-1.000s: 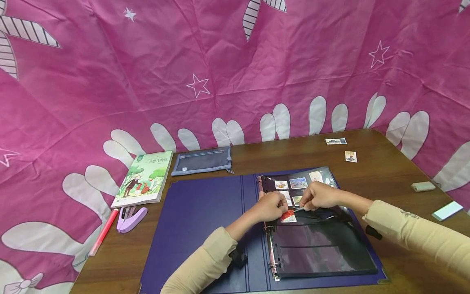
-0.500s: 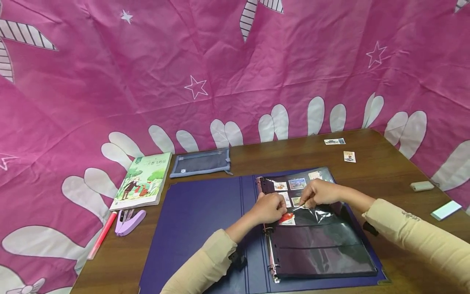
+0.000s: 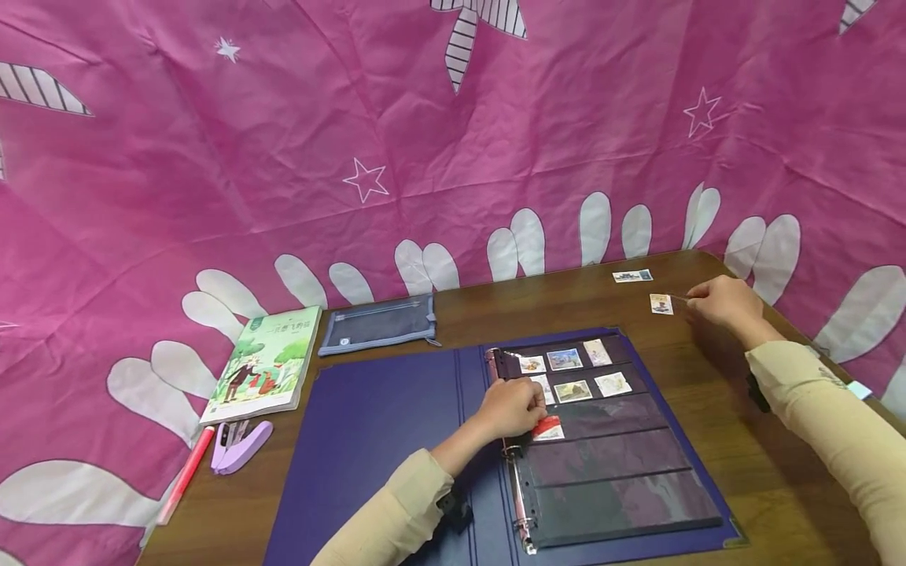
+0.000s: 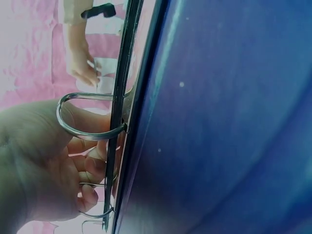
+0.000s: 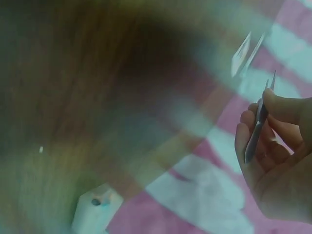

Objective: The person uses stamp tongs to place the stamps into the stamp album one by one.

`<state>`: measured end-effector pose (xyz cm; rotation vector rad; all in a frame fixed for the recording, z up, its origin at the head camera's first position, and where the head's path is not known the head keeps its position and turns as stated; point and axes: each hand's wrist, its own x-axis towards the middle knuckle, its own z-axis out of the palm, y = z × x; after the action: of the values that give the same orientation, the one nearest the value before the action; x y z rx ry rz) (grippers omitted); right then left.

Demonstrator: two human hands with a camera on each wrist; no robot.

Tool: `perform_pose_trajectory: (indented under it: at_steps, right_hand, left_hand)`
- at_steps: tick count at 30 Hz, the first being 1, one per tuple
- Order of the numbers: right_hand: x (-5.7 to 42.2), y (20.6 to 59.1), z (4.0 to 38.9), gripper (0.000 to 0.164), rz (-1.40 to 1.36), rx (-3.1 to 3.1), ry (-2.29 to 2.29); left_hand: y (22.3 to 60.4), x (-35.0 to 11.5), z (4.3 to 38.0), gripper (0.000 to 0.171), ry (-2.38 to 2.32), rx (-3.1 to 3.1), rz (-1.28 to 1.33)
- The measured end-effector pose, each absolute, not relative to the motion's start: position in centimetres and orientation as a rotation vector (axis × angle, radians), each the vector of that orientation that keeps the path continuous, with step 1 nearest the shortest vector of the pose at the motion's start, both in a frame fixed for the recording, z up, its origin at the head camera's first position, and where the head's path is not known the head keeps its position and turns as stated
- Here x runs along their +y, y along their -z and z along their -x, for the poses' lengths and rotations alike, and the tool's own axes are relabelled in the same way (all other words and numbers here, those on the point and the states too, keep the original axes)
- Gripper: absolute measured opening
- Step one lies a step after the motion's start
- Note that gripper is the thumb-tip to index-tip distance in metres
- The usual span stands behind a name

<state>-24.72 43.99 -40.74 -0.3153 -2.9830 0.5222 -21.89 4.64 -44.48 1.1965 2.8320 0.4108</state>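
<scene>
My left hand point(image 3: 511, 407) rests at the ring side of the black stamp page point(image 3: 609, 464), fingers bent, tips at the top edge of a red-and-white stamp point(image 3: 549, 429). Whether they pinch anything is hidden. In the left wrist view the hand point(image 4: 53, 161) is beside the metal binder rings point(image 4: 92, 134). My right hand point(image 3: 729, 305) holds tweezers point(image 3: 678, 298) over the table, their tips by the right edge of a loose stamp point(image 3: 661, 304). In the right wrist view the tweezers point(image 5: 258, 124) lie between thumb and fingers. Several stamps sit in the page's upper two rows.
Another loose stamp point(image 3: 632, 276) lies farther back. The open blue binder point(image 3: 382, 440) covers the table's middle. To its left are a green book point(image 3: 265, 362), a purple stapler-like tool point(image 3: 242, 448) and a red marker point(image 3: 185, 475). A mesh zip pouch point(image 3: 378, 324) lies behind.
My right hand has left the page with the tweezers and moved right and back to the loose stamp. The lifted clear strip now lies flat. My left hand stays at the red-and-white stamp.
</scene>
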Motion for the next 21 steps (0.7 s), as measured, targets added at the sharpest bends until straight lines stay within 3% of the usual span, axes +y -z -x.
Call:
perform_pose_trajectory:
  at_steps: [8,21]
  right_hand:
    - [46.4,41.5,25.6,0.038,0.389,-3.088,-0.503]
    - [45.7,42.7,26.4,0.032,0.435,-3.067,-0.473]
  left_hand:
    - [44.5,4.6,21.9,0.01,-0.425,2.834,-1.205]
    - [45.1,4.4,22.4,0.01,-0.479,2.817,-1.206]
